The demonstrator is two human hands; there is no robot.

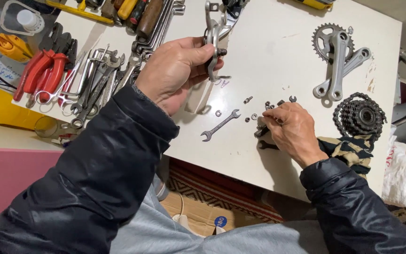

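My left hand (172, 70) holds a silver bicycle brake caliper (214, 35) upright above the white table (264, 61). My right hand (293, 130) rests on the table with its fingertips pinched over small nuts and washers (254, 115); I cannot see which piece it grips. A small open-ended wrench (220, 125) lies flat between my two hands. A dark wrench (268, 146) pokes out from under my right hand.
Pliers with red handles (43, 73), several wrenches (99, 80) and screwdrivers lie at the left and far left. A crankset with chainring (337, 56) and a black cassette with chain (359, 115) sit at the right. A striped cloth (348, 150) hangs at the table's near right edge.
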